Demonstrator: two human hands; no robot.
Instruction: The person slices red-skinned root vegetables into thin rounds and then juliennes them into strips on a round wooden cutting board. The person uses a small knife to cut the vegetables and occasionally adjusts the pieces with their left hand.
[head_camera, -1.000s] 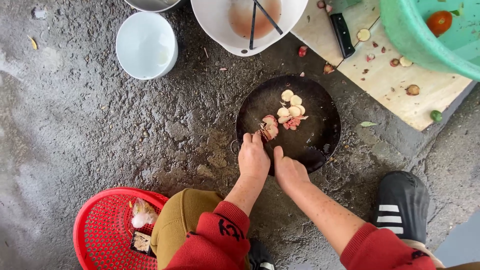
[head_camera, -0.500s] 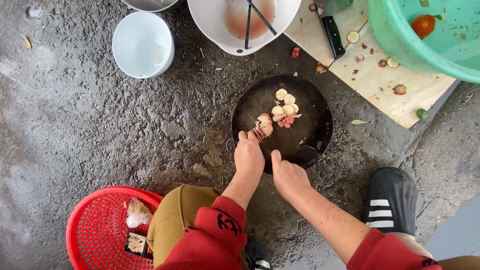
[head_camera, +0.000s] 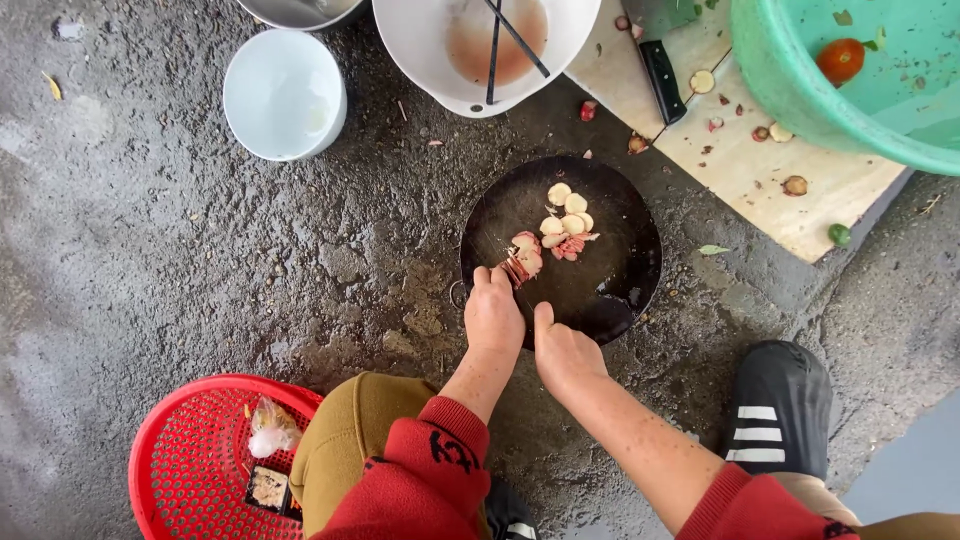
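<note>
Hands meet at the near rim of a round black shallow pan (head_camera: 600, 285) set on the wet concrete floor (head_camera: 180, 260). The left hand (head_camera: 493, 318) has its fingers closed on a pinkish-red peeled bulb (head_camera: 520, 266) at the pan's near left; the right hand (head_camera: 562, 352) rests fisted just beside it, and I cannot tell whether it holds a blade or anything else. Pale round slices (head_camera: 566, 212) lie in a small heap toward the pan's middle.

Risk, as I judge it: the 2 hands work very close together, so any hidden edge could nick a fingertip, and the bulb could slip off onto the gritty floor.

Behind the pan stand a white round bowl (head_camera: 285, 92), a larger white bowl with 2 dark sticks (head_camera: 480, 50), a pale wooden board (head_camera: 790, 180) bearing a black-handled knife (head_camera: 662, 80), and a green plastic basin (head_camera: 850, 90). Near left, a red plastic mesh basket (head_camera: 180, 470) holds a crumpled clear bag (head_camera: 270, 428) and a small square packet (head_camera: 268, 488); their labels are too small to tell.
</note>
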